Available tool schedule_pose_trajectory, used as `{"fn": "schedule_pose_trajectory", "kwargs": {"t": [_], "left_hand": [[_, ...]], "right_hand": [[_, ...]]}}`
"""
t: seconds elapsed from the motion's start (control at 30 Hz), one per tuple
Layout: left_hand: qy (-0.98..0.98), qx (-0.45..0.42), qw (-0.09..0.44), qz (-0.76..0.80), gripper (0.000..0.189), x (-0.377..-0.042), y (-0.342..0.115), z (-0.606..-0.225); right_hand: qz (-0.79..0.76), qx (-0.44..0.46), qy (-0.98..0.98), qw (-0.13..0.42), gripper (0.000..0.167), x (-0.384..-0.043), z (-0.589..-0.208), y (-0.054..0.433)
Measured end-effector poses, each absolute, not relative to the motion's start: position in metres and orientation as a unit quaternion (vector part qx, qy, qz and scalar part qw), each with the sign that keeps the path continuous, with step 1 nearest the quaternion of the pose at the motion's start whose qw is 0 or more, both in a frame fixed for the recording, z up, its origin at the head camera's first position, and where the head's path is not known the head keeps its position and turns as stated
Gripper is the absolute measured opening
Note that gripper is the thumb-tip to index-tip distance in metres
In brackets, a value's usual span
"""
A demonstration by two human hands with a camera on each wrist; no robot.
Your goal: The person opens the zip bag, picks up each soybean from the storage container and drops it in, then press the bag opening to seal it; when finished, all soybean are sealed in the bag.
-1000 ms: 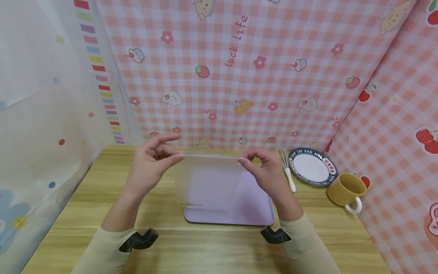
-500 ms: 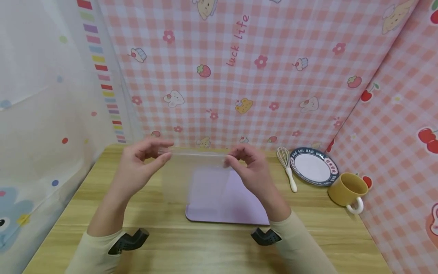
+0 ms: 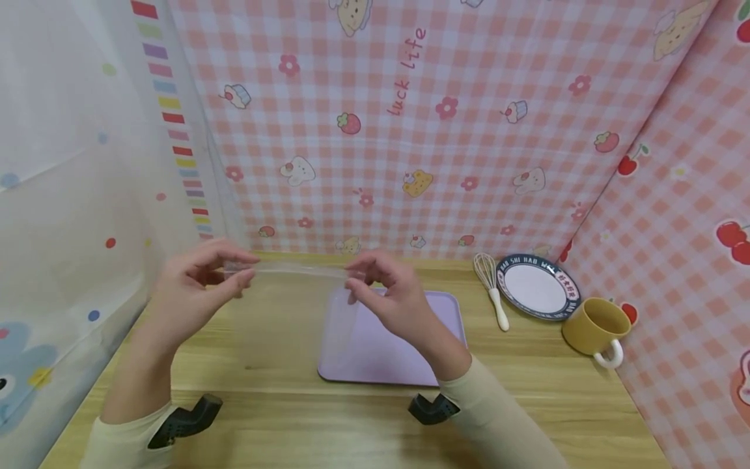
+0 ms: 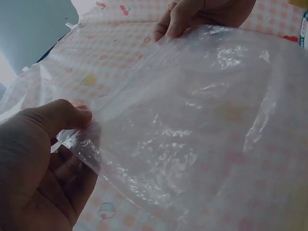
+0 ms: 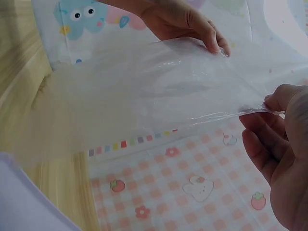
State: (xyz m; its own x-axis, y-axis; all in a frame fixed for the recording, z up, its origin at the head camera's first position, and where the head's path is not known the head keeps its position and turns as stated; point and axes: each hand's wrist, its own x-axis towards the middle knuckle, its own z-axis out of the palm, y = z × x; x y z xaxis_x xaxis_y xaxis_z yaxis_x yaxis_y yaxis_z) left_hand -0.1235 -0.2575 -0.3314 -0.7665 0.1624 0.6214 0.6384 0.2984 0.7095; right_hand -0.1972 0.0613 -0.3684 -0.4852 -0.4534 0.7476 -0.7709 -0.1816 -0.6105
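Observation:
A clear, thin plastic bag (image 3: 287, 319) hangs between my two hands in the head view, its top edge stretched nearly level. My left hand (image 3: 196, 290) pinches the top left corner between thumb and fingers. At the other corner my right hand (image 3: 389, 293) pinches it the same way. Shiny wrinkles run over the plastic bag (image 4: 192, 120) in the left wrist view. Below and to the right, partly behind the bag and my right forearm, lies a lilac rectangular tray (image 3: 387, 355). Nothing shows inside the bag (image 5: 154, 91) in the right wrist view.
A whisk (image 3: 492, 290) with a white handle lies right of the tray, beside a dark-rimmed plate (image 3: 536, 286). The yellow mug (image 3: 594, 326) with a white handle stands near the right wall. Patterned cloth (image 3: 375, 150) closes off the back of the wooden table (image 3: 316, 423).
Both hands have moved left with the plastic bag, from over the tray to mostly left of it. More of the tray's right side now shows. The whisk, plate and mug have stayed put.

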Motion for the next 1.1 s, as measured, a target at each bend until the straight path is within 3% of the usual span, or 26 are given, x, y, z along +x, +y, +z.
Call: {"fn": "schedule_pose_trajectory", "kwargs": {"t": [0.37,0.6,1.1], "left_hand": [[-0.800,-0.208,0.187,-0.532,0.025,-0.113,-0.291,-0.332],[-0.839,-0.144,0.135,-0.507,0.017,-0.143,-0.314,-0.363],[-0.847,-0.104,0.113,-0.509,0.020,-0.205,-0.328,-0.416]], "right_hand": [[0.573,0.480,-0.661,0.069,0.016,-0.194,-0.372,0.032],[0.549,0.409,-0.729,0.003,0.010,-0.216,-0.402,0.002],[0.550,0.319,-0.772,-0.002,0.018,-0.261,-0.443,-0.022]]}}
